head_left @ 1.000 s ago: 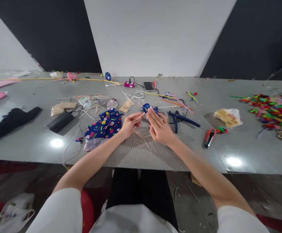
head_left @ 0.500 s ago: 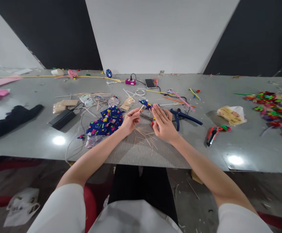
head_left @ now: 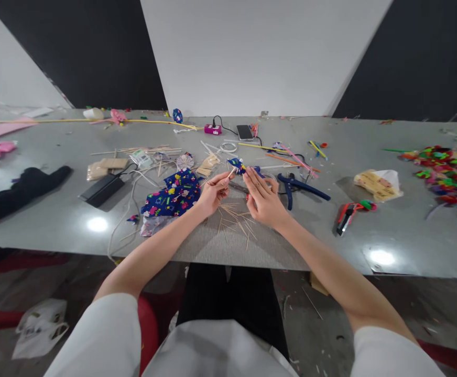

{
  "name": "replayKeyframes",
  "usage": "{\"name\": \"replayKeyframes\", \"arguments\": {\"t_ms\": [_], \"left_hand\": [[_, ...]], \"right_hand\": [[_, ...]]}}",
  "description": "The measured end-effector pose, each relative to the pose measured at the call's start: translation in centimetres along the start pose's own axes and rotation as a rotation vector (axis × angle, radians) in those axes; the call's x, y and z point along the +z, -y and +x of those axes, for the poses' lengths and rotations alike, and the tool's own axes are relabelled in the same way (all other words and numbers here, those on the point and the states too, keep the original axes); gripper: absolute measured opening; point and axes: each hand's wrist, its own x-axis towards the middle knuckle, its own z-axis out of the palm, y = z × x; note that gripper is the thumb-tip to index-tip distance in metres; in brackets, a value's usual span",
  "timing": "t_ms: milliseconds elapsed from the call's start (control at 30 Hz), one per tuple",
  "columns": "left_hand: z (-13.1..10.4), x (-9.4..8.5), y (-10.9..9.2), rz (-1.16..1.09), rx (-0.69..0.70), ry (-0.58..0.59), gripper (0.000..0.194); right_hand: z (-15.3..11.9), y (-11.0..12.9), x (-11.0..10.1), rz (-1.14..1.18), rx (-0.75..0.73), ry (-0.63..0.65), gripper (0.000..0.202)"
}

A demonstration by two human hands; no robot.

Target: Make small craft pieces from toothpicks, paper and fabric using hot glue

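My left hand (head_left: 213, 191) pinches a thin wooden stick (head_left: 230, 172) between thumb and forefinger, tip pointing up and right. My right hand (head_left: 263, 199) has its fingers spread and mostly straight, fingertips touching the small blue patterned paper piece (head_left: 237, 165) at the stick's top end. I can't tell if the right fingers actually pinch it or just steady it. Both are held just above the table (head_left: 55, 220), over the loose pile of sticks (head_left: 234, 217).

To do this well, I judge:
- keep the left grip low on the stick, so it doesn't flex or snap
- turn the paper with the right fingertips, not the stick
- light pressure only, since the paper creases easily
- hold clear of the blue cutters (head_left: 297, 187) and the blue printed cloth (head_left: 175, 195) on either side
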Motion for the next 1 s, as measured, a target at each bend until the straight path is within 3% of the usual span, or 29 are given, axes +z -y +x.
{"name": "replayKeyframes", "arguments": {"t_ms": [167,400,500,633,767,1000], "left_hand": [[0.0,0.1,0.1,0.089,0.051,-0.003,0.043],[-0.6,0.3,0.4,0.562,0.394,-0.206,0.026],[-0.9,0.1,0.2,0.730,0.500,-0.229,0.019],[-1.2,0.0,0.1,0.924,0.598,-0.155,0.017],[-1.3,-0.2,0.2,0.967,0.629,-0.074,0.011],[-1.2,-0.4,0.2,1.087,0.624,0.179,0.014]], "right_hand": [[-0.1,-0.1,0.2,0.030,0.060,-0.070,0.087],[-0.3,-1.1,0.9,0.095,0.275,-0.214,0.065],[-0.2,-1.6,1.2,0.108,0.301,-0.230,0.048],[-0.1,-2.1,1.7,0.140,0.309,-0.234,0.036],[-0.1,-2.3,2.0,0.188,0.340,-0.208,0.030],[0.2,-2.8,2.4,0.331,0.511,-0.188,0.028]]}}
